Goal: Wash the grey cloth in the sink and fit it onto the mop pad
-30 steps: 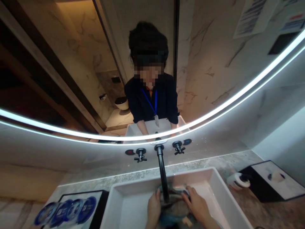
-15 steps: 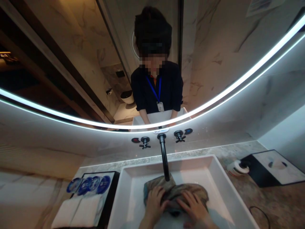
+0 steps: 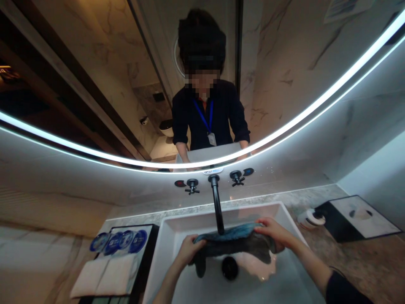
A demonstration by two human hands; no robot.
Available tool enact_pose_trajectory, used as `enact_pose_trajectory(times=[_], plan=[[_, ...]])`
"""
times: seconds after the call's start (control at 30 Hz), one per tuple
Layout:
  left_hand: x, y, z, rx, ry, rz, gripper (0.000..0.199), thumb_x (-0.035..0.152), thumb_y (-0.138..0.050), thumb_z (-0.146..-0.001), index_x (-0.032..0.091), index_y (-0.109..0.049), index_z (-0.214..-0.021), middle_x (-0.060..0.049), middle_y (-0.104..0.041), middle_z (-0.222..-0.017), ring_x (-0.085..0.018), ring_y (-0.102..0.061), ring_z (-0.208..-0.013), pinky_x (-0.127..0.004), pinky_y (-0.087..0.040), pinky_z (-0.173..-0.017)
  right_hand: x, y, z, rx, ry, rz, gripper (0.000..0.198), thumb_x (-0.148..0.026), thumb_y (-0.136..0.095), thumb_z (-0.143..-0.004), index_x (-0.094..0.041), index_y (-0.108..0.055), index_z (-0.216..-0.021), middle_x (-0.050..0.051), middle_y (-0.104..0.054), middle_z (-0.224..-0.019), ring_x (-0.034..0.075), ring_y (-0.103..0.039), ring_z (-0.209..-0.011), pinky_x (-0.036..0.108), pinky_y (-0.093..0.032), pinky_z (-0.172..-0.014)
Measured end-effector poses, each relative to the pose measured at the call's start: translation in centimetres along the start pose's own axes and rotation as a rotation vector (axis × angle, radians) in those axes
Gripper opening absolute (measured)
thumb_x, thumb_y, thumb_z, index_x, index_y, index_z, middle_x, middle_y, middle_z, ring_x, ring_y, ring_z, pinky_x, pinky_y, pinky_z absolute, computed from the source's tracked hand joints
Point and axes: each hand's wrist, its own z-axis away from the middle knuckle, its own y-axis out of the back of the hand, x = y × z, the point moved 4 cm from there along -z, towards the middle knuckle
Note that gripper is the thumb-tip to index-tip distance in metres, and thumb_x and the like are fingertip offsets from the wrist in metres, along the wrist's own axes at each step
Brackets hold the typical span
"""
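A wet cloth (image 3: 234,245), dark grey-brown with a blue-green upper edge, is stretched between my two hands above the white sink (image 3: 160,253). My left hand (image 3: 190,249) pinches its left end, and a dark flap hangs below those fingers. At the right end my right hand (image 3: 274,231) grips the other corner. The black spout (image 3: 217,207) comes down in front of the cloth's middle, its tip close to the blue-green edge. Below the cloth shows the round black drain (image 3: 230,268), with shallow water around it.
Left of the sink stands a dark tray with folded white towels (image 3: 103,274) and several blue round packets (image 3: 126,242). To the right are a small white bottle (image 3: 311,218) and a black-sided box (image 3: 351,219). Cross-shaped tap handles (image 3: 192,185) flank the spout below a lit mirror.
Both hands were pressed flat on the bunched cloth in the sink. Now they are farther apart, holding the cloth up by its ends, and the drain has come into view.
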Motion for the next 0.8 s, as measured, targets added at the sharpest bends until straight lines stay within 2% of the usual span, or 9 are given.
enact_pose_trajectory(times=[0.07, 0.13, 0.23, 0.33, 0.43, 0.5, 0.6, 0.7, 0.8], plan=[[-0.4, 0.9, -0.6, 0.045, 0.041, 0.159, 0.039, 0.052, -0.066, -0.064, 0.015, -0.07, -0.073, -0.005, -0.072, -0.072, -0.026, -0.066, -0.076, -0.031, -0.049, -0.067, 0.5, 1.1, -0.9, 0.037, 0.0, 0.141, 0.041, -0.057, -0.057, -0.073, -0.017, -0.067, -0.073, 0.004, -0.07, -0.075, 0.023, -0.065, -0.077, 0.032, -0.05, -0.07], [-1.6, 1.4, -0.9, 0.13, 0.126, 0.31, 0.042, 0.051, -0.073, -0.056, 0.016, -0.07, -0.078, -0.005, -0.072, -0.074, -0.026, -0.066, -0.078, -0.031, -0.049, -0.069, 1.6, 2.1, -1.7, 0.141, -0.023, 0.276, 0.044, -0.056, -0.049, -0.077, -0.017, -0.069, -0.076, 0.007, -0.071, -0.082, 0.025, -0.065, -0.085, 0.033, -0.05, -0.078], [-4.2, 1.4, -0.3, 0.271, 0.267, 0.378, 0.051, 0.044, -0.071, -0.058, 0.016, -0.064, -0.1, -0.008, -0.073, -0.084, -0.028, -0.067, -0.085, -0.034, -0.049, -0.073, 4.3, 2.8, -1.8, 0.296, -0.113, 0.378, 0.045, -0.048, -0.044, -0.08, -0.014, -0.069, -0.096, 0.013, -0.071, -0.096, 0.028, -0.064, -0.097, 0.037, -0.047, -0.089], [-7.0, 0.0, 1.7, 0.375, 0.421, 0.389, 0.053, 0.041, -0.065, -0.065, 0.016, -0.055, -0.11, -0.013, -0.072, -0.096, -0.031, -0.066, -0.096, -0.04, -0.05, -0.076, 7.6, 1.9, -0.2, 0.423, -0.25, 0.488, 0.06, -0.047, -0.044, -0.081, -0.01, -0.057, -0.126, 0.019, -0.068, -0.1, 0.034, -0.063, -0.1, 0.046, -0.045, -0.089], [-8.3, -3.4, 3.1, 0.378, 0.551, 0.449, 0.046, 0.046, -0.06, -0.071, 0.02, -0.055, -0.108, -0.013, -0.071, -0.094, -0.033, -0.068, -0.087, -0.045, -0.051, -0.067, 9.5, -0.5, 1.2, 0.517, -0.276, 0.668, 0.07, -0.05, -0.053, -0.079, -0.02, -0.043, -0.141, 0.021, -0.059, -0.122, 0.038, -0.058, -0.111, 0.051, -0.042, -0.092], [-8.1, -6.2, 3.1, 0.347, 0.579, 0.535, 0.041, 0.049, -0.064, -0.07, 0.02, -0.059, -0.099, -0.01, -0.072, -0.084, -0.031, -0.07, -0.078, -0.043, -0.052, -0.061, 9.9, -2.3, 1.1, 0.487, -0.231, 0.65, 0.065, -0.044, -0.055, -0.079, -0.023, -0.045, -0.139, 0.018, -0.056, -0.129, 0.034, -0.058, -0.112, 0.048, -0.043, -0.092], [-6.9, -9.0, 2.0, 0.309, 0.541, 0.661, 0.038, 0.047, -0.076, -0.061, 0.018, -0.064, -0.082, -0.009, -0.071, -0.071, -0.029, -0.07, -0.072, -0.039, -0.054, -0.062, 9.6, -3.3, -0.2, 0.399, -0.192, 0.462, 0.044, -0.038, -0.045, -0.084, -0.019, -0.059, -0.121, 0.012, -0.067, -0.113, 0.027, -0.063, -0.103, 0.038, -0.047, -0.088], [-6.2, -8.8, 1.2, 0.305, 0.483, 0.734, 0.035, 0.045, -0.077, -0.063, 0.017, -0.067, -0.082, -0.01, -0.074, -0.077, -0.028, -0.071, -0.08, -0.038, -0.056, -0.071, 8.7, -2.3, -1.2, 0.357, -0.177, 0.404, 0.041, -0.044, -0.036, -0.088, -0.019, -0.068, -0.096, 0.007, -0.073, -0.091, 0.025, -0.066, -0.089, 0.035, -0.05, -0.079], [-6.5, -6.8, 0.9, 0.358, 0.421, 0.765, 0.03, 0.042, -0.069, -0.073, 0.017, -0.068, -0.09, -0.011, -0.075, -0.088, -0.028, -0.071, -0.091, -0.04, -0.056, -0.081, 6.9, -1.0, -1.2, 0.349, -0.155, 0.429, 0.034, -0.044, -0.047, -0.083, -0.02, -0.07, -0.088, 0.006, -0.074, -0.083, 0.026, -0.066, -0.086, 0.036, -0.049, -0.077]])
